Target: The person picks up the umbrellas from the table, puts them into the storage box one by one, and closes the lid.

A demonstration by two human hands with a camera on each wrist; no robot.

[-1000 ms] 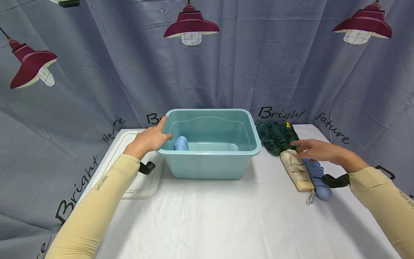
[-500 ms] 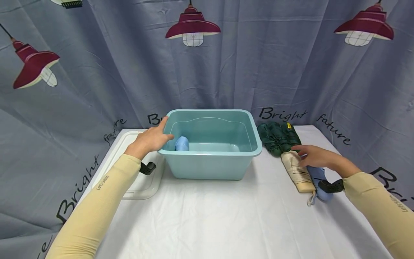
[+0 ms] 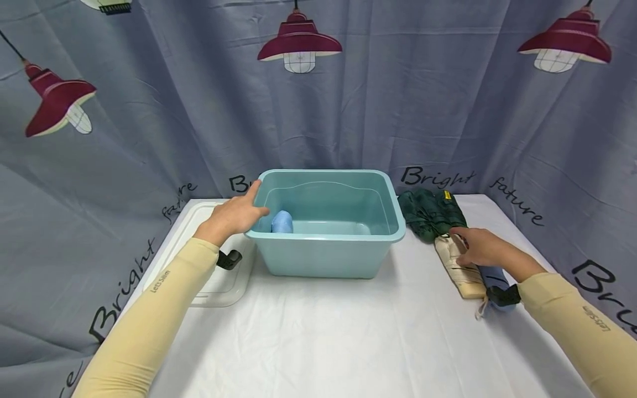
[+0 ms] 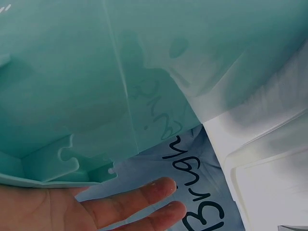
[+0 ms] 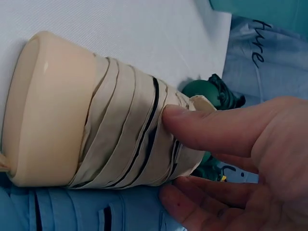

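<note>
My right hand (image 3: 480, 247) is at a folded beige umbrella (image 5: 122, 120) lying on the white table. In the right wrist view its thumb (image 5: 185, 122) presses the wrapped fabric, and the fingers curl at the opposite side, next to a blue folded umbrella (image 5: 62, 209). A dark green folded umbrella (image 3: 430, 213) lies just behind. My left hand (image 3: 234, 216) rests on the left rim of a teal plastic bin (image 3: 325, 257), thumb toward the inside. Its fingers (image 4: 139, 197) extend fairly straight outside the wall. Inside the bin shows a light blue rounded object (image 3: 282, 222), partly hidden by the front wall.
A translucent white lid (image 3: 224, 287) lies flat at the left of the bin, partly under the left forearm. A grey-blue curtain (image 3: 368, 110) printed with lamps and lettering hangs behind the table (image 3: 343, 337). White tabletop extends in front of the bin.
My right hand has lowered from above the umbrellas and moved slightly forward over the beige one, its thumb and fingers now at its sides. The left hand stays on the bin rim.
</note>
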